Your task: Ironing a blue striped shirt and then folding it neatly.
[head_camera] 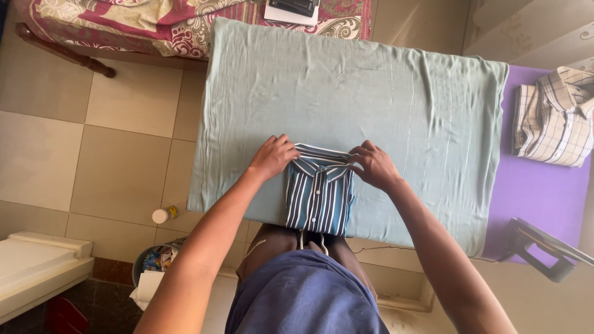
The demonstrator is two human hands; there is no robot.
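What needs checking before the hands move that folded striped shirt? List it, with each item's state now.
1. Striped shirt folded into a compact rectangle, collar on top: ok.
2. Left hand on the shirt's upper left corner: ok.
3. Right hand at the collar's right side: ok.
4. Green cloth under the shirt lying flat: ok, only light creases.
5. Iron well apart from the shirt, on the purple surface: ok; whether it is hot, cannot tell.
6. Spot beside the folded checked shirt free for stacking: ok.
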